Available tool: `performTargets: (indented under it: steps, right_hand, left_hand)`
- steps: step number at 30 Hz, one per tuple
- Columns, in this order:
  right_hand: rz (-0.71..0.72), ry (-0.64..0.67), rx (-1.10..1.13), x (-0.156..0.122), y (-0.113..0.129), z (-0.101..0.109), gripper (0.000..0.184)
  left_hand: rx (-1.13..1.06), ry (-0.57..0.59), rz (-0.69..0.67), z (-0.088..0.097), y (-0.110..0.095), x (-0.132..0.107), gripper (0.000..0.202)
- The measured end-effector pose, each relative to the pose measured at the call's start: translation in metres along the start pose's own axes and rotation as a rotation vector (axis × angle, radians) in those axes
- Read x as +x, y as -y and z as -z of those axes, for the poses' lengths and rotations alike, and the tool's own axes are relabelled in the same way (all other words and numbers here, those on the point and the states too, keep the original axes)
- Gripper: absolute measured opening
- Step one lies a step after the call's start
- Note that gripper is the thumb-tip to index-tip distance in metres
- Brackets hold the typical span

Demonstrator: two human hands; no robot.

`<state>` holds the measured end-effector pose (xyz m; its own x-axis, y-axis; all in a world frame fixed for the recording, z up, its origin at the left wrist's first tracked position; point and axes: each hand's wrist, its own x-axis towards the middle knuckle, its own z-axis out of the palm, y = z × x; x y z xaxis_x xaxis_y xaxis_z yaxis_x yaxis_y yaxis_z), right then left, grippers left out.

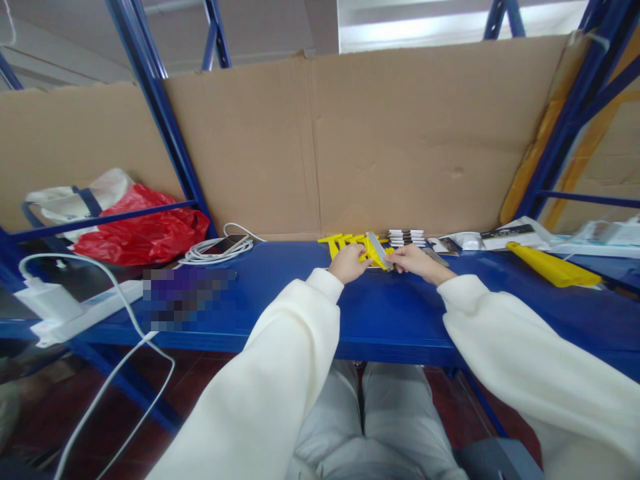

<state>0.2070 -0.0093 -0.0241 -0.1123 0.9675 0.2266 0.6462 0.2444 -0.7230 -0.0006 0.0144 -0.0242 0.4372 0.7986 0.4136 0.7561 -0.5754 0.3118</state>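
Note:
Both my hands meet over the blue shelf (380,313), in white sleeves. My left hand (349,263) is closed around a yellow plastic scraper handle (374,255). My right hand (417,260) pinches a thin grey metal blade (379,249) that lies against that yellow handle. Several more yellow handles (340,241) lie in a row just behind my left hand. A small stack of black-and-white packets (407,237) sits behind my right hand.
A cardboard sheet (350,140) backs the shelf. To the right lie a long yellow piece (553,267) and white packages (510,237). At left are coiled white cables (220,248), a red bag (143,230), a power strip with charger (55,303), and blue rack posts (165,113).

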Motion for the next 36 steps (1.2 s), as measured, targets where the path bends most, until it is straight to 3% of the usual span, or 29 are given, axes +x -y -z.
performTargets:
  steps: [14, 19, 23, 36]
  right_hand:
    - [-0.030, 0.032, 0.088, -0.002, 0.001, -0.001, 0.044]
    - [-0.063, 0.022, 0.101, -0.005, 0.006, 0.000, 0.040]
    - [-0.066, 0.014, 0.128, -0.007, 0.009, -0.001, 0.042]
    - [-0.141, -0.034, 0.196, -0.005, 0.014, -0.001, 0.028]
  left_hand:
    - [-0.019, 0.024, 0.045, 0.003, -0.005, -0.003, 0.017]
    - [-0.037, 0.008, 0.073, 0.005, -0.008, -0.006, 0.038]
    - [-0.022, -0.011, 0.001, 0.005, -0.007, -0.009, 0.053]
    - [0.028, 0.104, -0.082, -0.005, 0.008, 0.001, 0.046]
